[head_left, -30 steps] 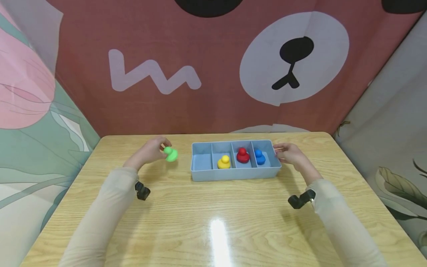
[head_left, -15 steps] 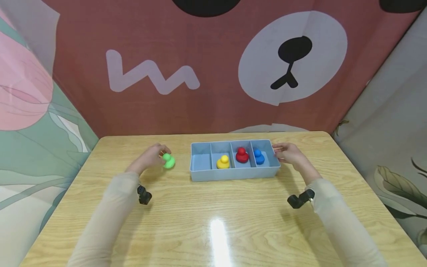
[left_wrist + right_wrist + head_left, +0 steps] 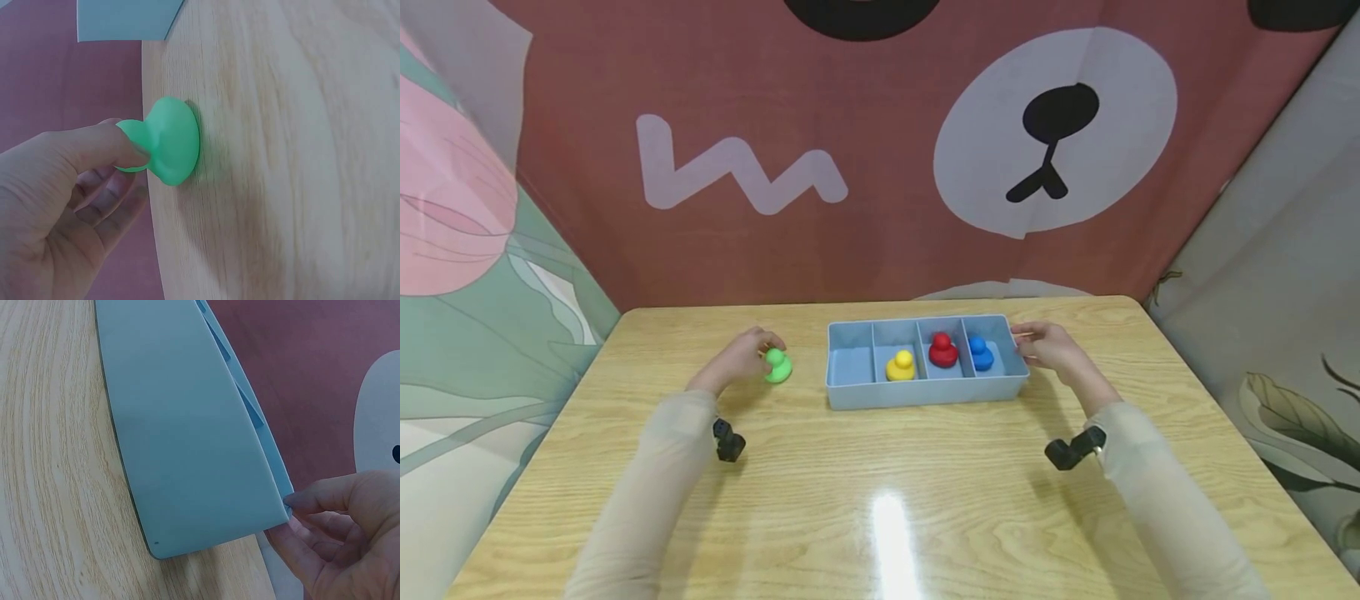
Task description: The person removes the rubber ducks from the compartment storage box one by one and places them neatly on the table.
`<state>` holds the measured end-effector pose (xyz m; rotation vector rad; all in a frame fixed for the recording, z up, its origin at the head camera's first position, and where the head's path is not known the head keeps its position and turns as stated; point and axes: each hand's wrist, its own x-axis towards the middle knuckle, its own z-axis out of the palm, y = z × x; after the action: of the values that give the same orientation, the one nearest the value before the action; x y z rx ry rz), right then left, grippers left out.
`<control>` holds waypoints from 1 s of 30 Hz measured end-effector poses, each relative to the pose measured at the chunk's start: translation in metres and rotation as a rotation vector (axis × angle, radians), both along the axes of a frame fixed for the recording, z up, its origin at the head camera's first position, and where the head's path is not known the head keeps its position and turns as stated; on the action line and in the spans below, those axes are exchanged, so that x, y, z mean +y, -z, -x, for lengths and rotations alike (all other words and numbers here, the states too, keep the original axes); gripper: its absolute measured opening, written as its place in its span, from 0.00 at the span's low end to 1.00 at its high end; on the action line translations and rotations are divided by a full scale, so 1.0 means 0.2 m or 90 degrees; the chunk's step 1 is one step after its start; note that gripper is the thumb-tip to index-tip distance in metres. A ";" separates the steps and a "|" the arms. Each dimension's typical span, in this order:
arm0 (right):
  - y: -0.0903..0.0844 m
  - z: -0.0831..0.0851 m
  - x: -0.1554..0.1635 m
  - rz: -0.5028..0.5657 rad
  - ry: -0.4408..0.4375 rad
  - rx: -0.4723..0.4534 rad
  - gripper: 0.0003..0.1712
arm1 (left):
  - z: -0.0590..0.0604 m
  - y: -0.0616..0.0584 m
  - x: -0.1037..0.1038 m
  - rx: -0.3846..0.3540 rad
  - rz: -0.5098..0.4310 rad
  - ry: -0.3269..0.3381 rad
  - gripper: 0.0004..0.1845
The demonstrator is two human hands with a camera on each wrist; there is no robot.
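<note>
My left hand (image 3: 739, 360) pinches a green toy duck (image 3: 779, 367) by its round head, thumb on the near side. In the left wrist view the duck's wide base (image 3: 175, 140) sits right at the wooden table surface. To its right stands a light blue box (image 3: 925, 393) with a row of compartments. A yellow duck (image 3: 900, 367), a red duck (image 3: 943, 352) and a blue duck (image 3: 981, 357) each occupy one compartment; the leftmost holds nothing. My right hand (image 3: 1051, 347) grips the box's right end, with the thumb (image 3: 306, 499) over the rim and fingers outside.
The wooden table (image 3: 820, 500) ends at the back against a reddish-brown curtain (image 3: 880, 258) with a bear print. Patterned cloths (image 3: 1262, 292) hang at both sides. A black wrist camera (image 3: 730, 442) juts from each sleeve.
My left hand has brought the green duck down toward the table and slightly nearer to me. The right hand keeps its hold on the box end, and the box stays in place.
</note>
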<state>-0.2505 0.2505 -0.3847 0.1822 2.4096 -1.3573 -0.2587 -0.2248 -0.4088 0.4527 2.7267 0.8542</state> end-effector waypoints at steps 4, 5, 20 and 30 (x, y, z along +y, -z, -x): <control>0.01 0.00 0.00 -0.001 0.001 -0.004 0.30 | 0.00 0.01 0.00 -0.005 -0.009 -0.002 0.19; 0.01 0.00 0.00 -0.001 0.001 -0.003 0.30 | 0.00 0.01 0.00 -0.005 -0.011 -0.002 0.20; 0.01 0.01 0.00 0.001 -0.004 0.001 0.30 | 0.02 0.02 0.00 -0.007 -0.034 0.009 0.22; 0.00 0.01 0.01 -0.004 -0.009 -0.003 0.31 | 0.04 -0.05 0.03 -0.004 -0.010 0.001 0.27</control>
<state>-0.2523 0.2525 -0.3856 0.1702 2.4072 -1.3418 -0.2667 -0.2193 -0.3997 0.4539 2.7160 0.8764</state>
